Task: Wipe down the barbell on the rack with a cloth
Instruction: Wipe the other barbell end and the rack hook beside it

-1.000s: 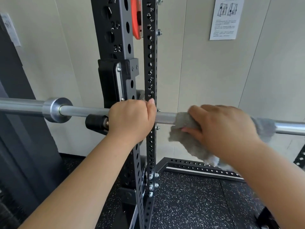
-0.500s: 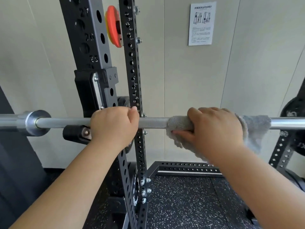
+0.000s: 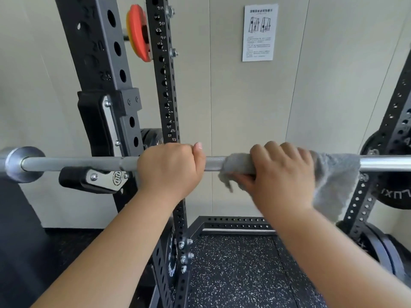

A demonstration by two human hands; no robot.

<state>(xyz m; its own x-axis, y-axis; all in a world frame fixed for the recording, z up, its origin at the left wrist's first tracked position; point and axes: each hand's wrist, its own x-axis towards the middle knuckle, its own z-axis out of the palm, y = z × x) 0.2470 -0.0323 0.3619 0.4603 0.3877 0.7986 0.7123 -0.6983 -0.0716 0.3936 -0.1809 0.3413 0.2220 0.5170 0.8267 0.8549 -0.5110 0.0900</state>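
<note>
A silver barbell [image 3: 73, 163] lies level across the black rack [image 3: 104, 90], resting in the J-hook [image 3: 93, 177] at the left. My left hand [image 3: 170, 168] grips the bare shaft just right of the upright. A grey cloth [image 3: 335, 181] is wrapped over the shaft. My right hand [image 3: 279, 174] holds the cloth around the bar, fingers over the top and thumb underneath. The cloth's loose end hangs down to the right of that hand. The shaft under the cloth is hidden.
A perforated black upright [image 3: 165, 85] stands behind my left hand. An orange plate [image 3: 138, 33] hangs high on the rack. Black weight plates [image 3: 398, 192] sit on the right upright. A paper notice [image 3: 259, 32] is on the beige wall. Speckled rubber flooring [image 3: 233, 274] lies below.
The view has shifted so the bar sits level and the rack lies further left. My right hand with the cloth has slid slightly left along the shaft, towards my left hand.
</note>
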